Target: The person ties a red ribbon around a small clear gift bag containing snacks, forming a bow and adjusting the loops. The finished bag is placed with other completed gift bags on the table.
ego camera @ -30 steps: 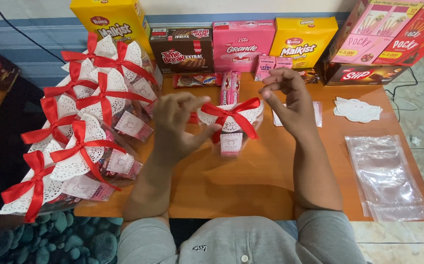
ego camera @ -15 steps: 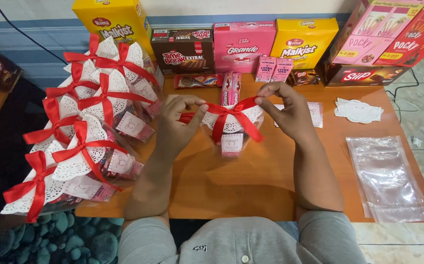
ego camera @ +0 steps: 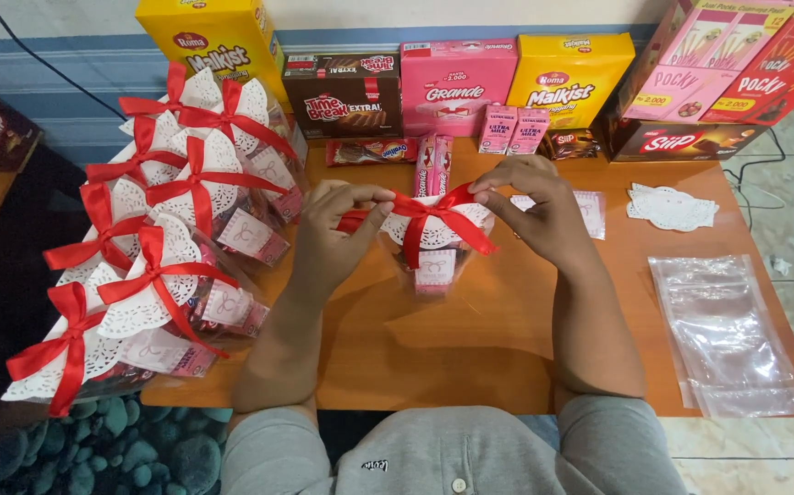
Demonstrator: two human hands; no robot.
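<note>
On the left side of the table lies a heap of finished gift bags, each with a white lacy paper top and a red bow, pushed aside so the middle stays free for work. Next comes the left hand. Its fingers are pinched shut on one loop of the red ribbon, and it looks like it pulls that loop out to the side. The ribbon sits on top of one more gift bag, which stands in the middle of the table, right in front of the person, where both hands can get at it. The right hand is pinched shut on the other loop, so the bow seems to be drawn tight between the two hands. Further right lie white paper doilies and a stack of clear plastic bags, close by. Snack boxes stand along the back wall.
</note>
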